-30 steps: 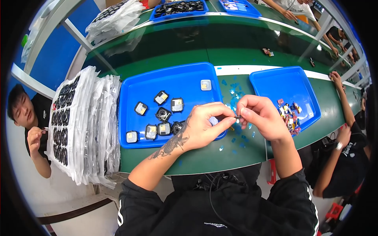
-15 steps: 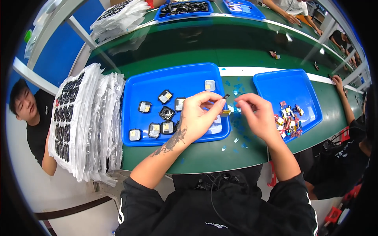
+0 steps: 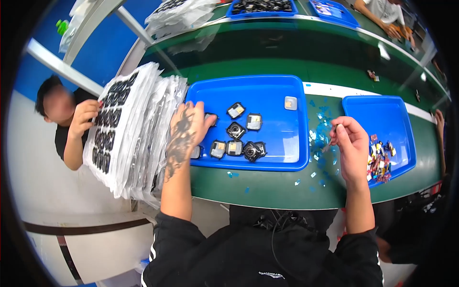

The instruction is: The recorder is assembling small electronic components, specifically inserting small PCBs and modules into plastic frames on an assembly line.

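My left hand [image 3: 188, 126] reaches over the left rim of a blue tray [image 3: 282, 124], fingers stretched forward and thumb apart. It partly covers a black housing [image 3: 211, 118] there; whether it touches it I cannot tell. Several square black housings, like watch cases, lie in the tray, some with grey-and-yellow middles. One dark housing [image 3: 234, 129] shows a round centre. A loose pale square piece [image 3: 290, 103] lies near the far right corner. Between the trays my right hand [image 3: 353, 146] is raised with thumb and forefinger pinched at a small dark thing, too small to name.
A second blue tray [image 3: 377, 115] on the right holds a pile of small red, yellow and silver parts [image 3: 380, 165]. Blue film scraps [image 3: 318, 136] litter the green table. Left stands a stack of plastic-wrapped sheets [image 3: 119, 129] of black parts, with another person's hand [image 3: 85, 117] at it.
My left hand has left my right hand and moved to the tray's left side, uncovering a housing near the front. The view has swung left. The person's hand on the left has risen to the stack.
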Tool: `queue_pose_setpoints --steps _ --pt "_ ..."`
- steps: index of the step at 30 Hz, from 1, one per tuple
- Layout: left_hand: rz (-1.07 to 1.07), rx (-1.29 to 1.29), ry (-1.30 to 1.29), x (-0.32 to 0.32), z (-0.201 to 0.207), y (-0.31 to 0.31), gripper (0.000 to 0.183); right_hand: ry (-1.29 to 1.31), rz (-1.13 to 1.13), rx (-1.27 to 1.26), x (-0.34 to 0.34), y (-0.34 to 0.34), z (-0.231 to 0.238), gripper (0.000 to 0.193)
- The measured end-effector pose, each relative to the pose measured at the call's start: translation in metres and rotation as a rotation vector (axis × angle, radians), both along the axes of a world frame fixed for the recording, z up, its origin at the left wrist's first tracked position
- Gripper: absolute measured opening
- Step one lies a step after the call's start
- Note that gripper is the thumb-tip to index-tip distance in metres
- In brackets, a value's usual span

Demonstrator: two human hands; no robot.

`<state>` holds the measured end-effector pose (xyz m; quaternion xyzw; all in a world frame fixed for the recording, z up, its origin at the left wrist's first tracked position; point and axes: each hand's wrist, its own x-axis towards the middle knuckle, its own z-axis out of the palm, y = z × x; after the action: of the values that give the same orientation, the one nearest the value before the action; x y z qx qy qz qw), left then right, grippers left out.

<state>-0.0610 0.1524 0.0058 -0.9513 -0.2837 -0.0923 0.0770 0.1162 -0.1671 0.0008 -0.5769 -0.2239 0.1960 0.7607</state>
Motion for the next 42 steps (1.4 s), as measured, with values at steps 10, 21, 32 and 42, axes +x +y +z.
queue_pose_setpoints --steps 10,21,32,42 --pt "-0.157 -0.998 -0.435 0.016 0.019 -0.004 0.014 -0.049 0.401 0.008 -0.005 0.007 0.0 0.013" --pt "-0.343 -1.81 -0.64 0.07 -0.004 -0.156 0.03 -0.063 0.146 -0.043 -0.026 0.008 0.001 0.016" --pt "-0.506 -1.889 -0.697 0.066 -0.018 -0.158 0.041 -0.5 -0.137 -0.329 -0.031 0.022 0.009 0.012" --pt "-0.534 -1.874 -0.675 0.063 -0.02 -0.161 0.039 -0.58 -0.13 -0.314 -0.026 0.021 0.004 0.01"
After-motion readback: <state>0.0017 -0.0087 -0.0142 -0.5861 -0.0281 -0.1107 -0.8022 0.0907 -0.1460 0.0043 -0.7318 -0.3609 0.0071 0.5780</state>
